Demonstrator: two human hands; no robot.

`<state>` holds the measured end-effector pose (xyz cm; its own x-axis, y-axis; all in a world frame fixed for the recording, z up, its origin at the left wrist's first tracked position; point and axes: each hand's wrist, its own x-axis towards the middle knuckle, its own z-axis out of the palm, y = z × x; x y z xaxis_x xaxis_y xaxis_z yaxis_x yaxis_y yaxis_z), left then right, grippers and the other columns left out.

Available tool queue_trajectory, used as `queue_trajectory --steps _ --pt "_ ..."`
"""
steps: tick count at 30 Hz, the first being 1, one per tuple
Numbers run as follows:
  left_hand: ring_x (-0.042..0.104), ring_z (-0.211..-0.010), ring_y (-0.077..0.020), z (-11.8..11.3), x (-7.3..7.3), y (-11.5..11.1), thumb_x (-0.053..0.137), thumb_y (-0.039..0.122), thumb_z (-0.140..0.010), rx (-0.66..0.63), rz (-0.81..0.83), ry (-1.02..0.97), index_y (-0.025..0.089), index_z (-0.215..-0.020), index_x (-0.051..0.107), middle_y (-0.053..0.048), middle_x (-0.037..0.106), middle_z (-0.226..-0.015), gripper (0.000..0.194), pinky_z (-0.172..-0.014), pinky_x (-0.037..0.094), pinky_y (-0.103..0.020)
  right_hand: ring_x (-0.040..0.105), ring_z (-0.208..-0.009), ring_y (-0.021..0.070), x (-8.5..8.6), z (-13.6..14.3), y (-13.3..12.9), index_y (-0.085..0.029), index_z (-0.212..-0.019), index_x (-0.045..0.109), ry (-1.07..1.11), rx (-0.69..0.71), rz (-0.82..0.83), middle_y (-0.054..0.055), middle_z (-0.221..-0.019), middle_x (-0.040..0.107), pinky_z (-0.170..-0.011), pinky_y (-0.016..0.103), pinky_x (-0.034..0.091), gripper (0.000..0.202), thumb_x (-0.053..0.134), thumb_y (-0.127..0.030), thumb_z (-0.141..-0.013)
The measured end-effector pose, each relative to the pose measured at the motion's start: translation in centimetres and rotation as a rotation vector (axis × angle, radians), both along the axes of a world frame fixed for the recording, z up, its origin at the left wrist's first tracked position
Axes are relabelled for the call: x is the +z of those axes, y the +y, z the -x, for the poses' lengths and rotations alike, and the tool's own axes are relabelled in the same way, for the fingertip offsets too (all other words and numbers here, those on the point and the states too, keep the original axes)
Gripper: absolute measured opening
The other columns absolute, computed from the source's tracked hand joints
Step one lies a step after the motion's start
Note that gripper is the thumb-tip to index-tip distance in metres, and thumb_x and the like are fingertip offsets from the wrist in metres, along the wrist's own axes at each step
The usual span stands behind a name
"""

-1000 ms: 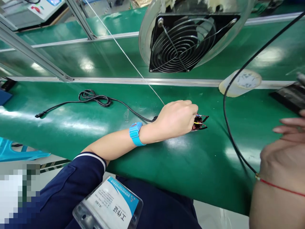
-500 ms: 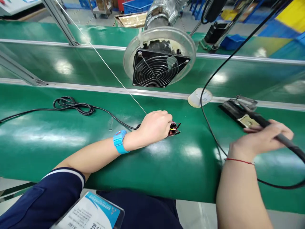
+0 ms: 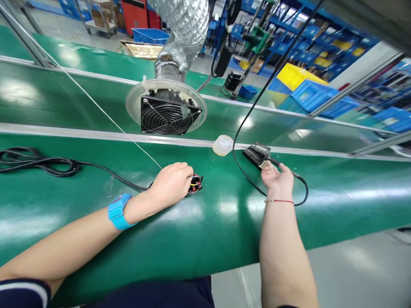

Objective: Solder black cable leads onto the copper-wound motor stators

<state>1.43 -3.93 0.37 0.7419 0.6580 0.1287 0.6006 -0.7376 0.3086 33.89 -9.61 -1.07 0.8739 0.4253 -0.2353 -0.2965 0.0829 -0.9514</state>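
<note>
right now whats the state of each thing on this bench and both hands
left hand: closed over the small wound part, resting on the belt
small wound part: on the belt, partly covered
right hand: gripping the soldering iron
soldering iron: tip at its stand
iron stand: flat on the belt by the rail
extraction fan: upright behind the rail; spinning or not, cannot tell
black cable: lying loosely bunched
tape roll: lying flat

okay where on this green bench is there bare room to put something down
Bare green surface lies between the left hand and right hand, toward the near edge, and right of the right hand. It is crowded around the black cable loop, the holder and the tape roll; coiled cable fills the far left.
</note>
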Motion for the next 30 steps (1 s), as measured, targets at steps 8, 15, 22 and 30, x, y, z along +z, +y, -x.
queue_trajectory --steps 8,15,22,30 --pt "0.056 -0.084 -0.0210 1.5 1.7 1.2 0.043 0.020 -0.090 0.067 -0.064 -0.128 0.017 -0.086 0.061 -0.006 0.060 -0.086 0.018 -0.075 0.044 -0.034 0.059 -0.061 0.0132 0.5 11.1 0.1 -0.014 -0.086 0.070 -0.126 0.952 0.070 0.003 -0.073 0.066 -0.057 0.025 0.048 0.023 0.076 -0.018 -0.065" --pt "0.048 -0.087 -0.0229 1.7 1.5 0.4 0.044 0.021 -0.090 -0.018 -0.237 -0.189 0.015 -0.099 0.062 -0.009 0.056 -0.094 0.021 -0.075 0.042 -0.038 0.052 -0.071 0.0115 -3.2 12.9 1.3 -0.017 -0.083 0.072 -0.357 1.324 0.007 0.001 -0.083 0.060 -0.068 0.027 0.044 0.025 0.072 -0.040 -0.073" --pt "0.041 -0.079 -0.0204 0.6 -0.6 -0.3 0.039 0.023 -0.093 -0.116 -0.116 -0.072 0.016 -0.080 0.066 -0.008 0.054 -0.085 0.030 -0.070 0.038 -0.036 0.048 -0.070 0.0119 -4.7 12.9 0.7 -0.018 -0.084 0.074 -0.358 1.267 -0.078 0.002 -0.081 0.054 -0.064 0.026 0.042 0.037 0.070 -0.054 -0.076" --pt "0.043 -0.076 -0.0187 0.9 0.6 -0.3 0.035 0.022 -0.095 -0.086 -0.050 -0.114 0.017 -0.075 0.057 -0.005 0.054 -0.081 0.031 -0.069 0.033 -0.034 0.054 -0.076 0.0146 -3.3 14.5 -0.4 -0.019 -0.084 0.073 -0.416 1.223 -0.169 0.004 -0.086 0.062 -0.071 0.029 0.046 0.033 0.065 -0.051 -0.082"
